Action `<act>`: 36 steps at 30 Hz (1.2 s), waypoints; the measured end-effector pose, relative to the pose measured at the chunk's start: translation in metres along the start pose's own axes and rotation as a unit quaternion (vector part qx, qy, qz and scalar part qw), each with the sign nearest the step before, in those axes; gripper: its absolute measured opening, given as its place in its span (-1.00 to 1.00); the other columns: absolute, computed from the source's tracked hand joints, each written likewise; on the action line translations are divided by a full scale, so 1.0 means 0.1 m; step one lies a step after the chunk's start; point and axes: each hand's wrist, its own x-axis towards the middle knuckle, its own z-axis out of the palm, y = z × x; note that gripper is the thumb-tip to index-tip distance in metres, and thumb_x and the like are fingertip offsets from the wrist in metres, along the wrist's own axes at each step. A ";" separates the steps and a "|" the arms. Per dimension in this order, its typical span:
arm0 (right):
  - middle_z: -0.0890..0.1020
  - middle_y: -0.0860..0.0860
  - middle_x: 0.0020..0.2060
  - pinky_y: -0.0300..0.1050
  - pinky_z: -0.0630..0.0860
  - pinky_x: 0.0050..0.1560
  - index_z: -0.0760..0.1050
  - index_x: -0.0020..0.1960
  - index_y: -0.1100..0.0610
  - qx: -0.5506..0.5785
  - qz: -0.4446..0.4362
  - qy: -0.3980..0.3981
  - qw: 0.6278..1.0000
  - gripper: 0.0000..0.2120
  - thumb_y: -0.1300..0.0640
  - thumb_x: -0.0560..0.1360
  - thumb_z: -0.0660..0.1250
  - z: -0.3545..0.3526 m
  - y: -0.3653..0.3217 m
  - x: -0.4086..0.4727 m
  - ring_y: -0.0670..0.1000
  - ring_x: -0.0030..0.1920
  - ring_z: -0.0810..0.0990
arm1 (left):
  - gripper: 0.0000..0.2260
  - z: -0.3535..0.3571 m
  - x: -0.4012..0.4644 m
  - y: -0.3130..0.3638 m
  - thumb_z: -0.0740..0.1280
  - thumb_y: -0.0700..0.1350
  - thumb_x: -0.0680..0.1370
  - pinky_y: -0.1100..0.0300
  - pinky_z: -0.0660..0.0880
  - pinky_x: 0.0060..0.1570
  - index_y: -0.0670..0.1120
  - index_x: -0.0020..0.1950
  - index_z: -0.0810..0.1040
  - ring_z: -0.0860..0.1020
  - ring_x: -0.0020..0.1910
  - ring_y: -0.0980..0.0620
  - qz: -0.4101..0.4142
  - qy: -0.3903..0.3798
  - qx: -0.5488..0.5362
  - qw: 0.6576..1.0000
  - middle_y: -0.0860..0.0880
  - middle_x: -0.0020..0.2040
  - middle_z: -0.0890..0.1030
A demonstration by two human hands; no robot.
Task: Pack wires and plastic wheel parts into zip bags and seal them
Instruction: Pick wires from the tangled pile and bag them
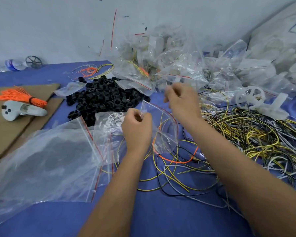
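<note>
Left hand fingers pinch zip bag rim; right hand fingers curled just above, grip unclear. Wires right of fingers, black wheels left-behind, empty bags left.

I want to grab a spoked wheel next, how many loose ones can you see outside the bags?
2. A dark spoked wheel stands far left beside the water bottle; a white spoked wheel lies at right above the wire pile. More may hide in the packed bags.
</note>
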 end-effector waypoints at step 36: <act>0.61 0.12 -0.05 0.10 0.71 -0.19 0.54 0.10 0.22 0.160 0.001 -0.137 0.978 -0.86 0.36 0.57 0.37 -0.67 0.18 -0.66 0.13 -0.18 0.74 | -0.91 0.22 -0.26 0.12 0.46 -0.23 0.55 0.21 0.47 -0.44 -0.17 -0.15 0.63 0.53 -0.47 0.07 0.037 -0.107 -0.042 0.993 -0.08 -0.34 0.62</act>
